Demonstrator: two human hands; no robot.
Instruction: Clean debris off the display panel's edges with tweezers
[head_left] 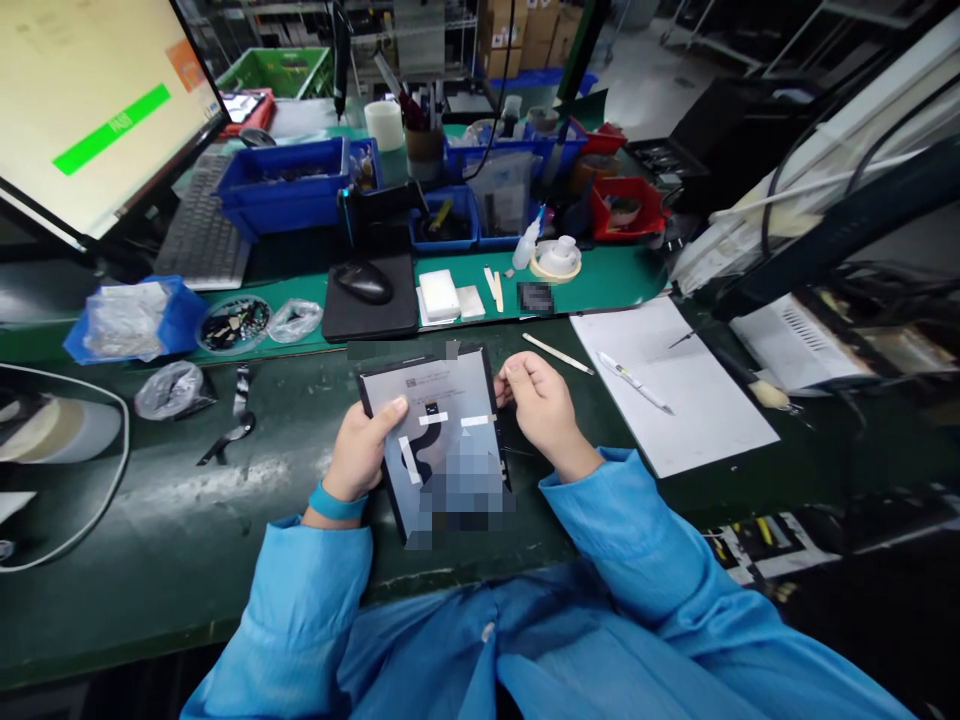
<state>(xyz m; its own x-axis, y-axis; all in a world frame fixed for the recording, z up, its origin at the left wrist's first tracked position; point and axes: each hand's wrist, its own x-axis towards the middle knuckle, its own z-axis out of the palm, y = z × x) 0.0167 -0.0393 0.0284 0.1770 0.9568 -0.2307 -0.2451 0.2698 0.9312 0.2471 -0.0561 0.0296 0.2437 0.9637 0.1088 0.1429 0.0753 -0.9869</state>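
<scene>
Gripping with the left hand (364, 450): fingers curled under the left edge of a flat dark-framed panel (431, 395), thumb pressed down on its grey face. Pinching with the right hand (544, 405): fingers bunched together, thumb and forefinger closed on the same panel's right edge near the top corner. Panel held between both hands just above the dark green bench (187, 520), tilted slightly, short side at 12 o'clock; white tape strips and a black curved piece on its face, lower part blurred out.

Outward from the panel:
- At 1 o'clock, near the right hand, a thin pale stick (556, 353).
- At 2 to 3 o'clock, a white sheet of paper (690, 430) with a pen (634, 382) lying on it.
- At 12 o'clock, a black mouse (364, 282) on a black pad (371, 315), with a white block (439, 293) just beside the pad.
- At 9 o'clock, well apart, a black ribbon strip (236, 420) and a crumpled plastic bag (174, 390).
- At 10 o'clock, a round dish (234, 323) of what may be small parts, too small to tell.
- Further at 10 to 11 o'clock, a keyboard (202, 225) and a lit monitor (90, 100).
- Far at 12 o'clock, a row of blue bins (289, 180).
</scene>
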